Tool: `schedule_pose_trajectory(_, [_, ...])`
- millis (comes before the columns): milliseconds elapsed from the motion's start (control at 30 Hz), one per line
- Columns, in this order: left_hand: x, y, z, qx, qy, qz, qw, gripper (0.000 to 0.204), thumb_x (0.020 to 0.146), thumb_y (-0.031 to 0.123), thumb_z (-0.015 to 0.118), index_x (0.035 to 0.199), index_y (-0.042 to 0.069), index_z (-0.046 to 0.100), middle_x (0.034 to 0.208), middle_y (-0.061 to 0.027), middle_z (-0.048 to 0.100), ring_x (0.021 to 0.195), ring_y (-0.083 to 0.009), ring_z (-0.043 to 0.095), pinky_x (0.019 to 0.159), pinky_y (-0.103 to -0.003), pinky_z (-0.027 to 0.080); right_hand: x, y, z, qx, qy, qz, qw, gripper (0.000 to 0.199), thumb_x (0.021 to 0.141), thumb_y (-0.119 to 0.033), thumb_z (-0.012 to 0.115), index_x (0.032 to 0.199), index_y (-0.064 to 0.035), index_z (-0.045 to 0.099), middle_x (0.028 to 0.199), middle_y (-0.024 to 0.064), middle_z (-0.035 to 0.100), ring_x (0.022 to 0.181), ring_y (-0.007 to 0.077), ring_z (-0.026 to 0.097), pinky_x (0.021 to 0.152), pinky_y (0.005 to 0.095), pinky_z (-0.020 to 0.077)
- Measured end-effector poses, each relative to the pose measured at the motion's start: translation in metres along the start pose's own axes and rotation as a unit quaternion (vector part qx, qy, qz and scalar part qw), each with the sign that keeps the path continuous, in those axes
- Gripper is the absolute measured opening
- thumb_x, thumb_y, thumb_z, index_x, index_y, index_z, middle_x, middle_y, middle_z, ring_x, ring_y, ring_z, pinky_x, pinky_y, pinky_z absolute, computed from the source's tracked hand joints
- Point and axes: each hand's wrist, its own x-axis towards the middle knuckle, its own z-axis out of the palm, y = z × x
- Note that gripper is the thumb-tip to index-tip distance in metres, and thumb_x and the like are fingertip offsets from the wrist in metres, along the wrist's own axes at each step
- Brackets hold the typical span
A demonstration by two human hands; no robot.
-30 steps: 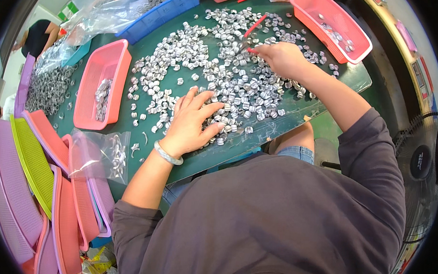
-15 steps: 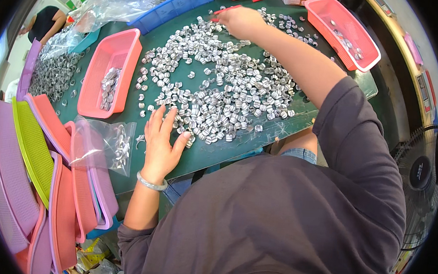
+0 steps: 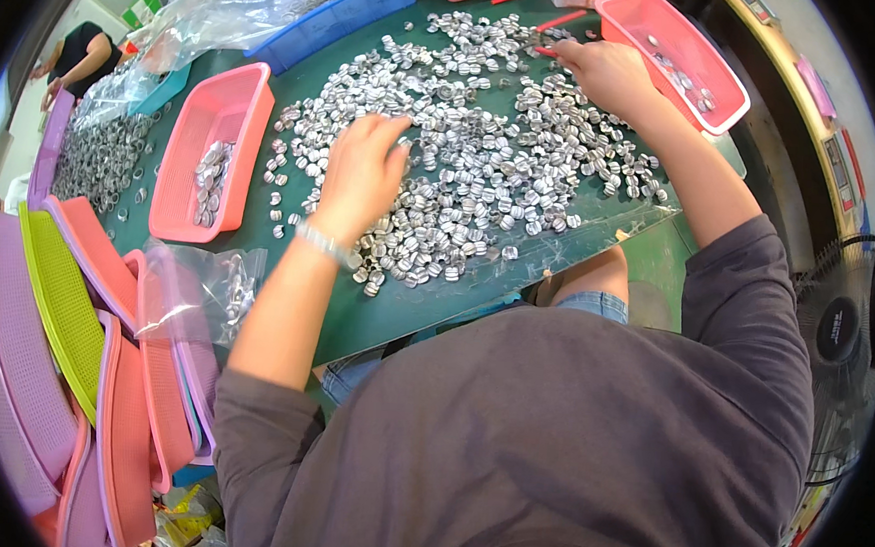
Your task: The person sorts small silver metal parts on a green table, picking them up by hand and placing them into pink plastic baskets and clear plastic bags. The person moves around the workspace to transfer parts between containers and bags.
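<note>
A wide heap of small silver metal pieces (image 3: 484,166) covers the green table (image 3: 395,306). My left hand (image 3: 362,172) lies flat on the left part of the heap, fingers spread, a bracelet at its wrist. Farther back on the right, my right hand (image 3: 600,71) rests on the heap's far edge and pinches a thin red stick (image 3: 543,51). A pink tray (image 3: 683,53) with a few silver pieces stands just right of that hand. Another pink tray (image 3: 215,150) with a small pile of pieces stands left of my left hand.
Stacked pink, purple and green mesh trays (image 3: 62,351) pile up at the left. A clear bag of pieces (image 3: 211,290) lies near the front edge. A blue bin (image 3: 349,7) and plastic bags sit at the back. Another person (image 3: 80,56) works far left. A fan (image 3: 840,333) stands right.
My left hand slid from the heap's near edge forward onto the pieces. My right hand swung out to the far side of the heap and settled near the right pink tray.
</note>
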Motion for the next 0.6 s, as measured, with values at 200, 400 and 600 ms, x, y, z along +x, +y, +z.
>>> schedule_pose_trajectory(200, [0.09,-0.023,0.052,0.096,-0.083,0.043,0.991,0.026,0.073,0.008,0.054,0.098,0.01,0.06,0.088,-0.012,0.054,0.088,-0.029,0.051,0.079,-0.037,0.041,-0.047,0.042,0.028,0.025,-0.028,0.016,0.999,0.02,0.082,-0.018,0.046,0.1,-0.0133,0.052,0.075,0.0104,0.059,0.072,0.0293,0.057,0.06,0.0411,0.0434])
schedule_pose_trajectory(400, [0.102,-0.041,0.056,0.069,-0.124,0.027,0.99,0.014,0.07,0.013,0.059,0.081,0.006,0.063,0.081,-0.0111,0.057,0.083,-0.0281,0.054,0.075,-0.035,0.042,-0.072,0.055,0.041,0.062,-0.026,0.011,0.998,0.026,0.078,-0.015,0.052,0.104,-0.0115,0.051,0.079,0.0107,0.057,0.078,0.0275,0.055,0.068,0.0378,0.0437])
schedule_pose_trajectory(600, [0.096,-0.064,0.029,-0.085,-0.005,-0.177,0.981,0.015,0.074,0.015,0.057,0.084,0.004,0.061,0.076,-0.0086,0.062,0.068,-0.0164,0.059,0.064,-0.028,0.046,-0.075,0.045,0.037,0.07,0.029,-0.008,0.997,0.036,0.073,-0.012,0.057,0.108,-0.0097,0.05,0.093,0.0104,0.052,0.088,0.0268,0.05,0.075,0.0364,0.0414])
